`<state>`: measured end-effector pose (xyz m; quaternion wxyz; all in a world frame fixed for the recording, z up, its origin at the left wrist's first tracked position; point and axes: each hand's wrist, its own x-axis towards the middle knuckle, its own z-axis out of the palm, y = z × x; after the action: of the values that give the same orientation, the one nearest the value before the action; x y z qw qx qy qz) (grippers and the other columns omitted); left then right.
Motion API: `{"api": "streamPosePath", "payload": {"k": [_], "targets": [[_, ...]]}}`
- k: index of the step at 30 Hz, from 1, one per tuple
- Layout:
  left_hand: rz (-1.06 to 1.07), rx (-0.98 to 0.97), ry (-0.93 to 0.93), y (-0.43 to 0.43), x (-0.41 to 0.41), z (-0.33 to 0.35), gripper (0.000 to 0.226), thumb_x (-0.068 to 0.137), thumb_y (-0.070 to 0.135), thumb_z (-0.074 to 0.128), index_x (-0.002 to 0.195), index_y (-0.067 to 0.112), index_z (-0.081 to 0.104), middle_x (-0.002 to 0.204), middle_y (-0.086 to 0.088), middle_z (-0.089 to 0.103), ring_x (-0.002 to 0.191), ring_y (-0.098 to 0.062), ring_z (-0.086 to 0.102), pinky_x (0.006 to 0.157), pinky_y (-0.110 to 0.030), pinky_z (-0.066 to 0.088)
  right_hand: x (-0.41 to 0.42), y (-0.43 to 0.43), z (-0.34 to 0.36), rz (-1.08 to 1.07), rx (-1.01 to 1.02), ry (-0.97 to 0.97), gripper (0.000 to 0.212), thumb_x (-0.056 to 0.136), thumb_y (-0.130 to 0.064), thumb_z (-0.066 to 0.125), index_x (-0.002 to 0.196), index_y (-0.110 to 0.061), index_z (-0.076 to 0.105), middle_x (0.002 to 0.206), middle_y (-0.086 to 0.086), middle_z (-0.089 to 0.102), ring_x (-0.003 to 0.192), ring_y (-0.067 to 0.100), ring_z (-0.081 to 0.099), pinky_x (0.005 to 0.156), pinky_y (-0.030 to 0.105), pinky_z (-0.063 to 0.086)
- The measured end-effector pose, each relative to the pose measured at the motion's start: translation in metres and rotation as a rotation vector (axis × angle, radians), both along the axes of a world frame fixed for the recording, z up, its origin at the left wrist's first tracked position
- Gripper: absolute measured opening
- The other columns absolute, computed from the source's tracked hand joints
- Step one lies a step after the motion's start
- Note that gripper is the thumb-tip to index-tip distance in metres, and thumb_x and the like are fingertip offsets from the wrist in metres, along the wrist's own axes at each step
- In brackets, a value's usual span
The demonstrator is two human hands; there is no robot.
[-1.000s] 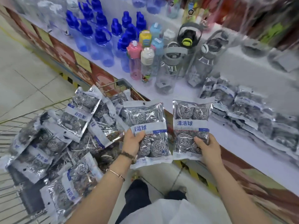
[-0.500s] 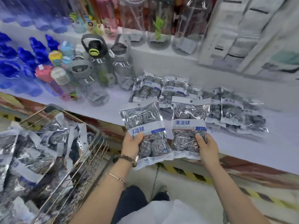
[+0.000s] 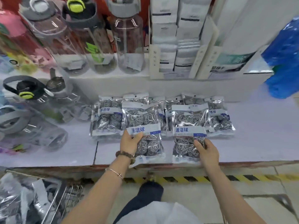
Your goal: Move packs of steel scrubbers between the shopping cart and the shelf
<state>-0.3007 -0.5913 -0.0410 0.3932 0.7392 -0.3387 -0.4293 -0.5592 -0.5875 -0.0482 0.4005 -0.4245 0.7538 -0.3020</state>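
Both packs have come from above the shopping cart (image 3: 71, 196) to the shelf (image 3: 64, 151): my left hand (image 3: 129, 142) grips the left pack (image 3: 142, 120) and my right hand (image 3: 207, 152) pinches the right pack (image 3: 189, 122), at the front edge before the stocked row (image 3: 108, 120). Plenty more fill the cart, so I judge much is left. Each clear bag shows coiled steel balls behind a white-and-blue label.

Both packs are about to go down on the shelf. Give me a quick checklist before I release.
1. Left hand grips left pack: ok.
2. Right hand grips right pack: ok.
3. Both packs over the shelf, not the cart: ok.
4. Labels face up, like the shelved packs: ok.
5. Packs already resting on the shelf: cannot tell.
6. Bottles apart from left pack: ok.
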Motion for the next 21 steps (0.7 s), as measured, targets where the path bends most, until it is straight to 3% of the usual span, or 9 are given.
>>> {"api": "streamPosePath", "payload": {"k": [2,3,5,7,10,16,19,21], "targets": [[-0.031,0.057,-0.068,-0.028,0.002,-0.001,0.046,0.082,0.036,0.066,0.117,0.010,0.051,0.110,0.000,0.059,0.102,-0.019,0.054,0.082,-0.030,0.044,-0.003,-0.020,0.001,0.007,0.016,0.025,0.020,0.091,-0.034,0.060,0.081,-0.017,0.054,0.073,-0.003,0.049,0.073,0.022,0.045,0.059,0.025,0.034],[-0.038,0.086,-0.103,-0.042,0.004,-0.003,0.053,0.080,0.039,0.066,0.123,0.012,0.049,0.112,0.001,0.059,0.101,-0.018,0.054,0.085,-0.032,0.046,-0.004,-0.030,0.001,0.002,0.028,0.034,0.026,0.090,-0.032,0.061,0.101,-0.009,0.061,0.086,0.005,0.060,0.080,0.026,0.054,0.066,0.028,0.041],[-0.038,0.117,-0.144,-0.067,0.004,-0.007,0.068,0.079,0.037,0.068,0.136,0.016,0.037,0.114,0.008,0.052,0.104,-0.014,0.049,0.092,-0.039,0.047,-0.002,-0.046,0.003,-0.049,0.051,0.034,0.049,0.089,-0.029,0.065,0.128,-0.002,0.051,0.117,0.015,0.060,0.101,0.029,0.057,0.082,0.029,0.042],[-0.025,0.125,-0.156,-0.088,0.003,-0.009,0.069,0.078,0.032,0.071,0.135,0.015,0.037,0.118,0.004,0.054,0.110,-0.019,0.052,0.092,-0.043,0.048,0.002,-0.057,0.002,-0.065,0.066,0.033,0.056,0.086,-0.027,0.068,0.133,-0.003,0.047,0.128,0.016,0.056,0.110,0.029,0.055,0.086,0.029,0.040],[-0.039,0.189,-0.209,-0.110,-0.003,-0.009,0.064,0.076,0.035,0.072,0.129,0.011,0.044,0.111,-0.004,0.060,0.103,-0.026,0.057,0.082,-0.041,0.051,0.004,-0.074,-0.005,-0.076,0.098,0.033,0.059,0.084,-0.025,0.071,0.134,-0.006,0.046,0.137,0.014,0.051,0.123,0.030,0.049,0.096,0.034,0.040],[-0.054,0.265,-0.163,-0.141,-0.018,-0.019,0.064,0.077,0.037,0.070,0.129,0.014,0.041,0.116,-0.007,0.058,0.112,-0.031,0.054,0.093,-0.047,0.046,0.006,-0.115,-0.012,-0.082,0.159,0.005,0.065,0.085,-0.027,0.070,0.139,-0.006,0.041,0.142,0.013,0.045,0.124,0.029,0.047,0.089,0.031,0.038],[-0.013,0.297,-0.140,-0.151,-0.027,-0.024,0.071,0.081,0.031,0.068,0.139,0.011,0.033,0.135,-0.012,0.047,0.121,-0.032,0.047,0.096,-0.044,0.043,0.007,-0.132,-0.020,-0.035,0.173,0.009,0.069,0.084,-0.029,0.071,0.140,-0.004,0.039,0.143,0.014,0.044,0.129,0.031,0.044,0.102,0.040,0.036],[0.011,0.312,-0.122,-0.155,-0.032,-0.030,0.069,0.081,0.032,0.068,0.137,0.011,0.034,0.129,-0.013,0.052,0.111,-0.029,0.053,0.092,-0.044,0.047,0.007,-0.142,-0.024,-0.036,0.186,-0.013,0.069,0.084,-0.030,0.071,0.140,-0.004,0.040,0.143,0.015,0.045,0.130,0.032,0.043,0.105,0.043,0.035]]}}
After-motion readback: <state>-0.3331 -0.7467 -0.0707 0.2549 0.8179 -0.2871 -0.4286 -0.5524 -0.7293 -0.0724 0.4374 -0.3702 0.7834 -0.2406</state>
